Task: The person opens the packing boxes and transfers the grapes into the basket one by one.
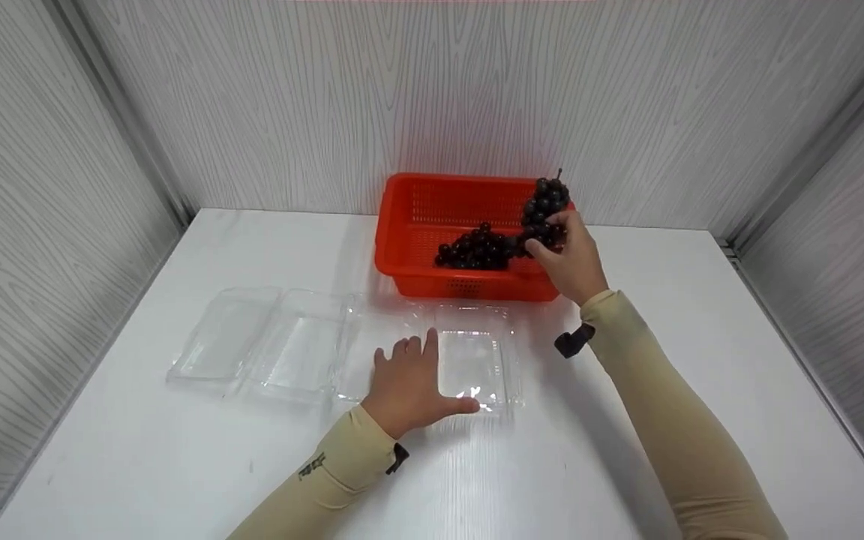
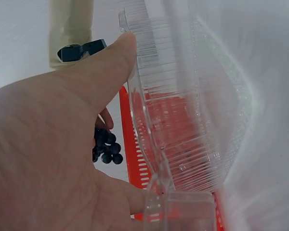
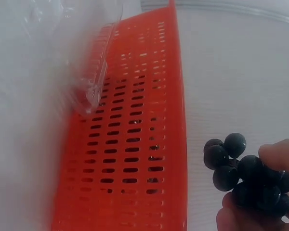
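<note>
Above the right end of a red plastic basket (image 1: 424, 282), my right hand (image 1: 580, 264) grips a bunch of dark grapes (image 1: 543, 204). Its stem points up in the head view, and the fingers and thumb close round its lower part. Another bunch of dark grapes (image 1: 477, 249) lies inside the basket. My left hand (image 1: 406, 384) is spread at the rightmost clear plastic container (image 1: 469, 360), thumb along its near edge and index finger along its left side. In the left wrist view the thumb (image 2: 120, 55) lies against the container's rim (image 2: 135, 103).
More clear plastic containers stand in a row to the left, including a middle one (image 1: 301, 349) and the leftmost one (image 1: 226, 334). They are on a white table (image 1: 567, 465). Wood-grain panels (image 1: 312, 97) enclose the back and both sides.
</note>
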`<state>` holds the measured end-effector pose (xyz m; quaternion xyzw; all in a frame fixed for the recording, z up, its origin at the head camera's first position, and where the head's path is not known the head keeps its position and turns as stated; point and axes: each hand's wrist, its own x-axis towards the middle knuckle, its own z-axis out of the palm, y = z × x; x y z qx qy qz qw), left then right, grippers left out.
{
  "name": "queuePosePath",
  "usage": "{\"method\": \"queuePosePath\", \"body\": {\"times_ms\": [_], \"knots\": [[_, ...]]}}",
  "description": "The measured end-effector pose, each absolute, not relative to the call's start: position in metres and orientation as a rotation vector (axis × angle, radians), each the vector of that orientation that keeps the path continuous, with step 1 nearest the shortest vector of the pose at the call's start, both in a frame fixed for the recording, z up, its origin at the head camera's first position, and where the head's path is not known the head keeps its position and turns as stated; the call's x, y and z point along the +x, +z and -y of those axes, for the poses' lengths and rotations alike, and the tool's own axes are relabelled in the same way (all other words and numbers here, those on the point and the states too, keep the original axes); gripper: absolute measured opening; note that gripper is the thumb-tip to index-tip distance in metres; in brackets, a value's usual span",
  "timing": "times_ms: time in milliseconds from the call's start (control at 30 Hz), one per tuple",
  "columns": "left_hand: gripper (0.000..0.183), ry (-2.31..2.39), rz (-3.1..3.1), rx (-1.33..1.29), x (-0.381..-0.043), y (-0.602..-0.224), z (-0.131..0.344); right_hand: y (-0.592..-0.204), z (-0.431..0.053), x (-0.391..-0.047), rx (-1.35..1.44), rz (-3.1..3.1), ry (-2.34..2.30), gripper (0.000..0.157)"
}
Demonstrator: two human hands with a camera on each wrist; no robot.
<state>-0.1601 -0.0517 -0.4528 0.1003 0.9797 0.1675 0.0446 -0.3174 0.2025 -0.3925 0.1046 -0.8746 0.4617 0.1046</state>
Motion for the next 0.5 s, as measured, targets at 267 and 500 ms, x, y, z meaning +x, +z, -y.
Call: {"method": "queuePosePath", "body": {"times_ms": [267,500], "knots": [[0.124,0.517,-2.998,0.322,-0.162,-0.452,0.051,-0.395,-0.207,-0.327,0.264,2.719,1.276,0.05],[0.123,0.516,-2.99,0.31,-0.161,-0.451,0.049,-0.4,-0.208,-0.332,0.212,2.734,1.183,0.051]]}}
